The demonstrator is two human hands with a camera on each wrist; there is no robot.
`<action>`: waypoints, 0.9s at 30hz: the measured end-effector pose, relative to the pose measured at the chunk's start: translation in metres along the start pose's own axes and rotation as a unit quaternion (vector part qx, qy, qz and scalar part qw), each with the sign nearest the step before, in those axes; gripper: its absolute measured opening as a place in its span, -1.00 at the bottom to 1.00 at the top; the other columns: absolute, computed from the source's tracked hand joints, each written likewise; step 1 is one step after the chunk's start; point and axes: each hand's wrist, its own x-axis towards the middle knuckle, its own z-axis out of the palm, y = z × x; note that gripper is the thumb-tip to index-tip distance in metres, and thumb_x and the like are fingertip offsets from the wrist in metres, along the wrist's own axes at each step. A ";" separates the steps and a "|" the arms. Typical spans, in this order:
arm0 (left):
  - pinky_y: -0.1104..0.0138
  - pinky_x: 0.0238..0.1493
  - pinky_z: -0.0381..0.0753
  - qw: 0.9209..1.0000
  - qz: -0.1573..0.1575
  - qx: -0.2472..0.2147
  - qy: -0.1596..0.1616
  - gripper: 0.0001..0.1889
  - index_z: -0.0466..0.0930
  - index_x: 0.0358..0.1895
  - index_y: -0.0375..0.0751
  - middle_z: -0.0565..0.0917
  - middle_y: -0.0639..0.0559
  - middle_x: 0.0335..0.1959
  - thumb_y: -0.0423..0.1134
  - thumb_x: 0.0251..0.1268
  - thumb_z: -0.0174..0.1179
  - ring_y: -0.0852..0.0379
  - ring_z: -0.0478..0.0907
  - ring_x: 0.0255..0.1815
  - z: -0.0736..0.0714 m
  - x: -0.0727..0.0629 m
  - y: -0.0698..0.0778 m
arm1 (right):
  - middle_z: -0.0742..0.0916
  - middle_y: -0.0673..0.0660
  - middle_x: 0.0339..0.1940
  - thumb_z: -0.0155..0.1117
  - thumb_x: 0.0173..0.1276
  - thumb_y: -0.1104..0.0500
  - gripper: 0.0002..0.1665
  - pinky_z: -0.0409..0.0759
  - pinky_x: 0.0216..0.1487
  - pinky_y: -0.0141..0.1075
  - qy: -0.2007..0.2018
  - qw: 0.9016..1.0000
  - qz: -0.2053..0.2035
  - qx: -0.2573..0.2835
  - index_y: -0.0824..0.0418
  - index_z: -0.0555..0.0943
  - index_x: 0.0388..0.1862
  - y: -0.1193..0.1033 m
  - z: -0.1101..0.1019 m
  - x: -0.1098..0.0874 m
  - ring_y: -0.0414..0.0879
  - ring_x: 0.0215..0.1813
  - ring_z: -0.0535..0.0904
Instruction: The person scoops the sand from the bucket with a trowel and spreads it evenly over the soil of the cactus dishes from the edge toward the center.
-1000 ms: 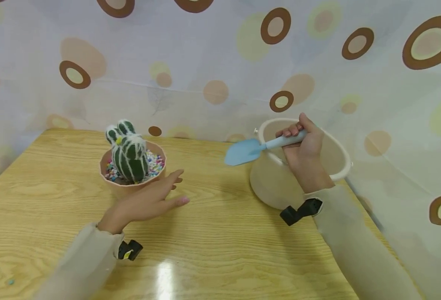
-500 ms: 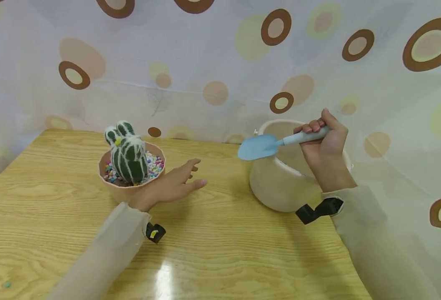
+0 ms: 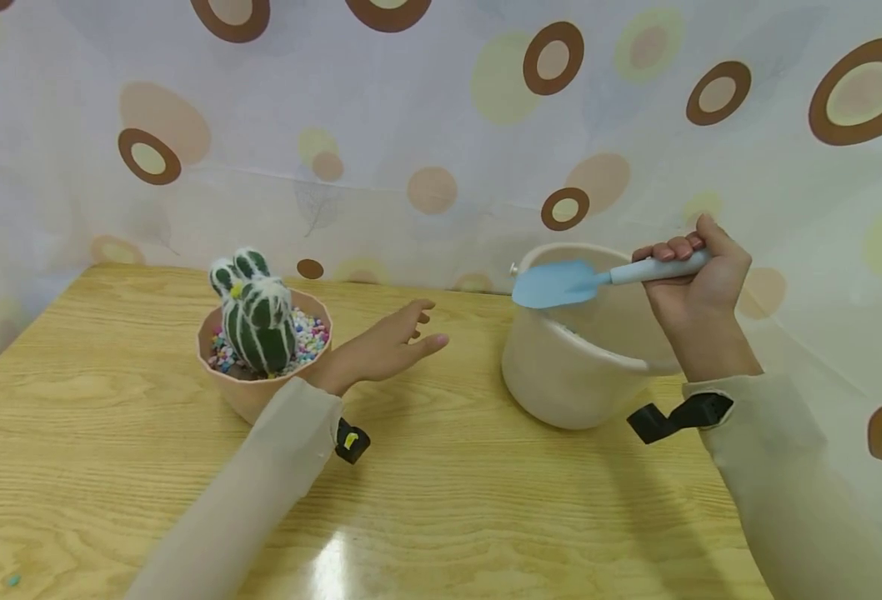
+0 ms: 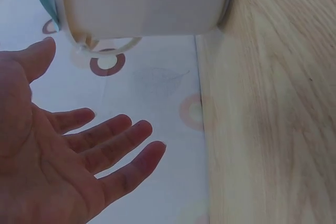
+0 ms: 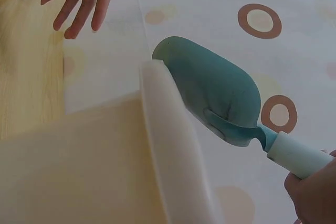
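My right hand [image 3: 699, 292] grips the pale handle of a small blue garden trowel [image 3: 557, 284] above a cream bucket [image 3: 561, 375]. In the right wrist view the trowel's blade [image 5: 210, 87] lies over the bucket's rim [image 5: 173, 140]; whether they touch I cannot tell. My left hand [image 3: 384, 347] hovers between the flowerpot and the bucket, fingers extended, palm bare in the left wrist view. Left of it stands a peach flowerpot [image 3: 240, 395] holding a green cactus [image 3: 259, 327] with white fuzz and colourful pebbles [image 3: 308, 333]. The bucket's inside is mostly hidden.
A wooden table [image 3: 448, 500] carries everything, with a dotted cloth [image 3: 381, 100] hanging behind and along the right. A tiny teal bit [image 3: 13, 580] lies near the front left. My left forearm passes in front of the flowerpot's right side.
Both hands have moved to the right. The trowel went with my right hand, its blade passing from left of the bucket to above the rim. Flowerpot and bucket stayed put.
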 end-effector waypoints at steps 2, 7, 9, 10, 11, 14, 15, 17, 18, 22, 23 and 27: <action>-0.05 0.38 0.24 1.000 0.006 -0.001 0.004 -0.28 -0.16 0.51 -0.26 0.14 -0.32 0.46 0.07 0.51 -0.15 -0.24 0.22 0.41 0.001 0.005 0.003 | 0.37 0.23 -0.82 0.00 0.45 0.19 -0.52 0.32 -0.42 -0.05 -0.001 1.000 0.000 0.006 0.34 0.28 -0.69 -0.006 -0.001 0.002 0.11 -0.70 0.25; -0.03 0.39 0.23 1.000 0.027 0.000 0.009 -0.28 -0.17 0.51 -0.25 0.10 -0.29 0.47 0.05 0.51 -0.15 -0.23 0.21 0.42 0.002 0.019 0.009 | 0.37 0.25 -0.82 0.00 0.44 0.19 -0.54 0.29 -0.43 -0.05 0.005 1.000 -0.014 0.008 0.35 0.29 -0.68 -0.019 -0.003 0.007 0.13 -0.70 0.26; -0.03 0.39 0.23 0.999 0.031 -0.002 0.010 -0.27 -0.18 0.51 -0.27 0.09 -0.30 0.48 0.06 0.50 -0.14 -0.23 0.20 0.42 0.002 0.024 0.012 | 0.37 0.25 -0.82 0.01 0.43 0.20 -0.54 0.28 -0.44 -0.06 0.012 1.000 -0.019 0.007 0.35 0.28 -0.68 -0.024 -0.005 0.009 0.14 -0.70 0.25; -0.02 0.39 0.23 0.999 0.034 -0.004 0.010 -0.26 -0.19 0.51 -0.27 0.08 -0.30 0.48 0.05 0.50 -0.14 -0.24 0.20 0.42 0.003 0.026 0.013 | 0.37 0.25 -0.81 0.01 0.43 0.20 -0.55 0.27 -0.44 -0.07 0.015 1.000 -0.020 0.005 0.35 0.28 -0.68 -0.027 -0.006 0.010 0.14 -0.69 0.25; -0.01 0.40 0.23 0.999 0.034 -0.004 0.011 -0.26 -0.20 0.52 -0.28 0.08 -0.29 0.48 0.05 0.50 -0.14 -0.23 0.20 0.42 0.003 0.028 0.014 | 0.37 0.25 -0.81 0.01 0.42 0.20 -0.55 0.26 -0.43 -0.08 0.019 1.000 -0.021 0.003 0.35 0.28 -0.68 -0.029 -0.007 0.011 0.14 -0.69 0.26; 0.01 0.41 0.22 0.999 0.040 -0.007 0.013 -0.25 -0.22 0.52 -0.29 0.06 -0.28 0.49 0.06 0.50 -0.14 -0.19 0.16 0.45 0.006 0.036 0.019 | 0.37 0.25 -0.80 0.00 0.43 0.22 -0.56 0.25 -0.44 -0.09 0.028 0.999 -0.026 -0.010 0.35 0.28 -0.67 -0.034 -0.012 0.013 0.14 -0.68 0.26; 0.01 0.41 0.22 0.999 0.043 -0.006 0.014 -0.24 -0.23 0.52 -0.28 0.04 -0.27 0.50 0.06 0.50 -0.14 -0.18 0.13 0.47 0.007 0.038 0.021 | 0.37 0.25 -0.80 0.00 0.43 0.22 -0.56 0.26 -0.43 -0.09 0.029 0.999 -0.028 -0.018 0.35 0.28 -0.67 -0.035 -0.014 0.014 0.14 -0.68 0.27; 0.03 0.43 0.18 0.999 0.049 -0.002 0.018 -0.23 -0.22 0.52 -0.28 0.02 -0.24 0.51 0.08 0.49 -0.14 -0.14 0.07 0.50 0.008 0.043 0.025 | 0.38 0.25 -0.80 0.00 0.45 0.22 -0.55 0.27 -0.42 -0.10 0.030 0.998 -0.030 -0.036 0.35 0.29 -0.66 -0.036 -0.018 0.015 0.13 -0.68 0.28; 0.03 0.44 0.17 0.998 0.052 0.002 0.021 -0.23 -0.22 0.52 -0.29 0.01 -0.24 0.51 0.08 0.49 -0.13 -0.12 0.05 0.51 0.009 0.046 0.027 | 0.39 0.24 -0.79 0.01 0.46 0.22 -0.55 0.28 -0.41 -0.11 0.030 0.998 -0.030 -0.046 0.35 0.29 -0.66 -0.037 -0.020 0.015 0.13 -0.67 0.29; 0.06 0.47 0.11 0.998 0.059 0.001 0.026 -0.20 -0.21 0.52 -0.28 0.01 -0.21 0.51 0.11 0.45 -0.09 -0.07 0.01 0.52 0.012 0.055 0.035 | 0.40 0.23 -0.78 0.08 0.46 0.18 -0.55 0.30 -0.38 -0.15 0.019 0.995 -0.036 -0.094 0.33 0.29 -0.63 -0.038 -0.028 0.018 0.09 -0.67 0.32; 0.06 0.47 0.10 0.998 0.059 -0.001 0.025 -0.19 -0.21 0.52 -0.27 0.01 -0.19 0.51 0.12 0.45 -0.08 -0.05 0.00 0.52 0.013 0.058 0.036 | 0.41 0.23 -0.78 0.09 0.45 0.17 -0.55 0.31 -0.38 -0.16 0.016 0.994 -0.039 -0.103 0.33 0.30 -0.63 -0.038 -0.030 0.019 0.09 -0.67 0.32; 0.05 0.47 0.09 0.997 0.065 -0.026 0.021 -0.16 -0.21 0.53 -0.22 -0.05 -0.15 0.53 0.15 0.41 -0.04 -0.03 -0.03 0.53 0.018 0.068 0.040 | 0.41 0.22 -0.76 0.07 0.46 0.16 -0.56 0.31 -0.36 -0.18 0.009 0.991 -0.032 -0.129 0.33 0.30 -0.61 -0.040 -0.037 0.024 0.08 -0.65 0.33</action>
